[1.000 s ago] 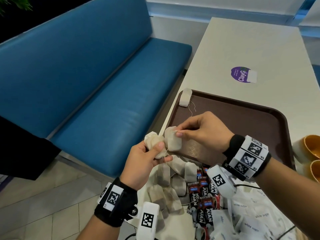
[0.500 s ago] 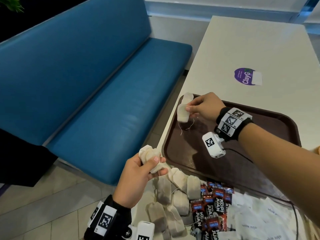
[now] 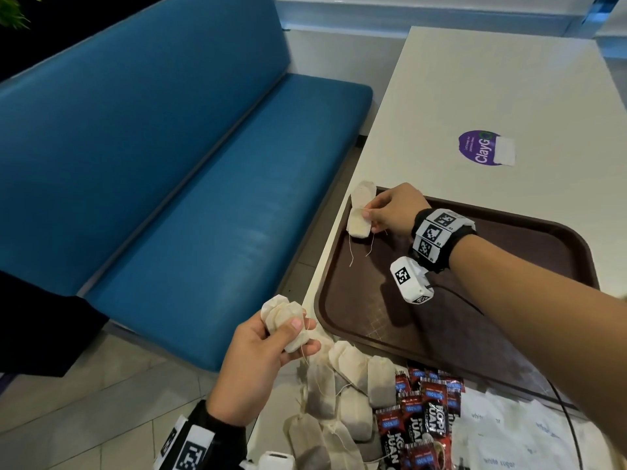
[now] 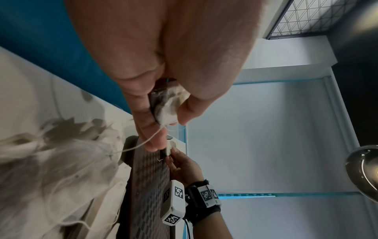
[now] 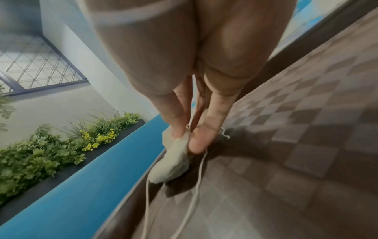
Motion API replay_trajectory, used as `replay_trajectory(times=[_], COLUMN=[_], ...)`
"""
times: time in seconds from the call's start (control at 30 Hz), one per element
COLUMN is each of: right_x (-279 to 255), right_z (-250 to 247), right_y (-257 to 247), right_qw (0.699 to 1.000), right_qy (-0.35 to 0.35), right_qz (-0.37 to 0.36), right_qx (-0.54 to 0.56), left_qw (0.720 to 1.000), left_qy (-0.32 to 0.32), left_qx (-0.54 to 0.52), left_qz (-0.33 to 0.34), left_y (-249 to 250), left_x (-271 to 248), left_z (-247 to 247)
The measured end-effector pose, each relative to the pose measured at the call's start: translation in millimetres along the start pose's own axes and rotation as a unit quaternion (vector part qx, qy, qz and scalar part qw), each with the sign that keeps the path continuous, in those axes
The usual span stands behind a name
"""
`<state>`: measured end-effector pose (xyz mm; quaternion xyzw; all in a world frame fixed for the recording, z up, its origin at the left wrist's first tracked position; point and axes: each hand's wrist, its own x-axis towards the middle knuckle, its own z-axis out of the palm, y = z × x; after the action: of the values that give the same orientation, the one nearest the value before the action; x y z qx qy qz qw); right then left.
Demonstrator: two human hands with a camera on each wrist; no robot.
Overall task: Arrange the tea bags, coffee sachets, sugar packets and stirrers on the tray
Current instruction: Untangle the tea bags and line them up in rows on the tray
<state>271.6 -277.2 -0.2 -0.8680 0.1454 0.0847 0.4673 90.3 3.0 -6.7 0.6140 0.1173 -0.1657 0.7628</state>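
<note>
A: Step in hand?

B: Laying tea bags along the far left corner of the tray [image 3: 529, 266]. Left hand [image 3: 252, 364], near and left of the tray, curled round a small bundle of tea bags [image 3: 285, 322], thumb pressed on top, strings dangling. Right hand [image 3: 393, 212], farther off, pinching one tea bag [image 3: 359, 223] between thumb and fingertips, its lower end touching the tray floor just beside an already placed bag [image 3: 363, 193] that leans on the rim.

A: Next move?

B: Probably letting that bag settle in line with its neighbour, then reaching back to draw another from the left-hand bundle. Light release needed; soft, limp pouches, likely to flop or roll off the rim.

A: Anything around?

B: From left: blue bench [image 3: 163, 184], then loose tea bags [image 3: 342, 398] heaped on the table's near edge, red-and-black coffee sachets [image 3: 424, 422] beside them, white sugar packets [image 3: 509, 439] at near right. Purple sticker [image 3: 476, 148] far out on the table. No stirrers in sight.

A: In the way?

B: Trailing strings, apt to tangle or snag between bags. Tray floor otherwise bare.
</note>
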Motion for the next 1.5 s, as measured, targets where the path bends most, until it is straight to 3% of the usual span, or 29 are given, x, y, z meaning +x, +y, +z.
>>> replay_trajectory(times=[0.3, 0.63, 0.77, 0.83, 1.0, 1.27, 1.5], right_x=[-6, -26, -14, -10, -6, -20, -14], right_z=[-7, -9, -1, 2, 4, 4, -4], right_y=[5, -8, -5, -2, 3, 1, -2], right_qw=[1.000, 0.990, 0.995, 0.994, 0.995, 0.996, 0.993], right_qy=[0.007, -0.108, -0.057, -0.036, 0.040, -0.009, 0.054], right_qz=[0.000, -0.028, -0.045, -0.039, -0.030, -0.047, -0.039], right_qx=[0.017, 0.082, -0.068, -0.092, -0.089, -0.079, -0.098], left_qw=[1.000, 1.000, 1.000, 1.000, 1.000, 1.000, 1.000], left_qy=[0.004, -0.003, -0.001, 0.000, -0.002, -0.007, 0.001], left_qx=[0.008, 0.005, 0.014, 0.012, 0.011, 0.013, 0.014], left_qz=[-0.005, -0.006, -0.006, -0.006, -0.006, -0.008, -0.009], left_y=[-1, -2, -2, -2, -2, -3, -4], left_x=[-1, -4, -4, -3, -2, -3, -3], left_z=[2, 3, 2, 2, 1, 3, -2])
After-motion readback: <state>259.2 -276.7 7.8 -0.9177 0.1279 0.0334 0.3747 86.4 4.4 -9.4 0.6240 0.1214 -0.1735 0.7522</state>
